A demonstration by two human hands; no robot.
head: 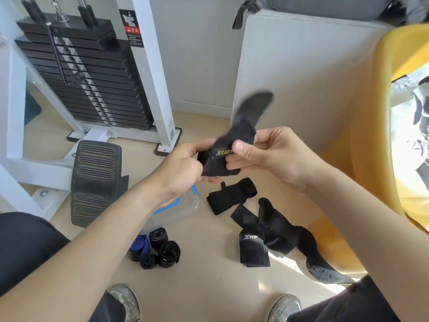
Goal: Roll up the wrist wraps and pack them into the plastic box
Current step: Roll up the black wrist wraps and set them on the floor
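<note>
Shoes (126,298), two and both cut off by the bottom edge, sit nearest; just beyond them four rolled wrist wraps (158,248), three black and one blue, cluster on the floor (209,287) beside one clear plastic box (188,205) with blue latches, half hidden under the left forearm (104,224). To the right lie loose black wraps (254,251), overlapping so their number is hard to tell. Farther off, the hands are close together, the left hand (178,168) gripping and the right hand (262,152) pinching one unrolled wrap (220,162) with yellow lettering, its free tail blurred, with one weight stack (88,73) behind.
</note>
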